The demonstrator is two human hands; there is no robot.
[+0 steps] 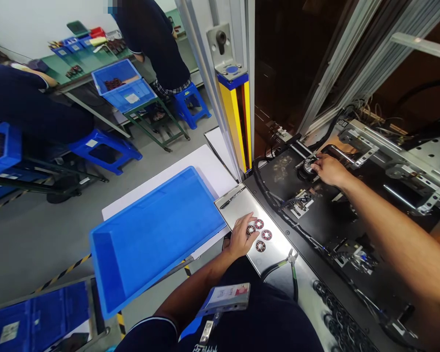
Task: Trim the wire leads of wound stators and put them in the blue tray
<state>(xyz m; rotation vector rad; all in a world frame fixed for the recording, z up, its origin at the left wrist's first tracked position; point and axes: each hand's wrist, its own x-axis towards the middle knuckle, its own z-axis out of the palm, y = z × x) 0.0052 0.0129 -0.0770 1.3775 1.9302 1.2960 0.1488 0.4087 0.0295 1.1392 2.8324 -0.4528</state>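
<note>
My left hand [241, 238] rests on the metal ledge, thumb and fingers apart around a small ring-shaped stator [251, 230] with dark red windings; it does not look lifted. Beside it lie other stators: one [259, 224] by my fingertips, one [267, 235] to the right and one [260, 246] nearer me. My right hand [330, 169] reaches into the machine. Its thumb and fingers are closed on a pale round part at a dark round fixture [303, 172]; the fingers partly hide that part. Green-handled cutters [292, 266] lie on the ledge, jaws pointing away.
A large blue tray [157, 234] stands left of the ledge, where a pen [231, 198] lies. A yellow sensor post [234, 117] rises ahead. Cables [297, 227] and clamps [302, 203] cover the black machine plate. Co-workers [150, 46] sit at benches beyond.
</note>
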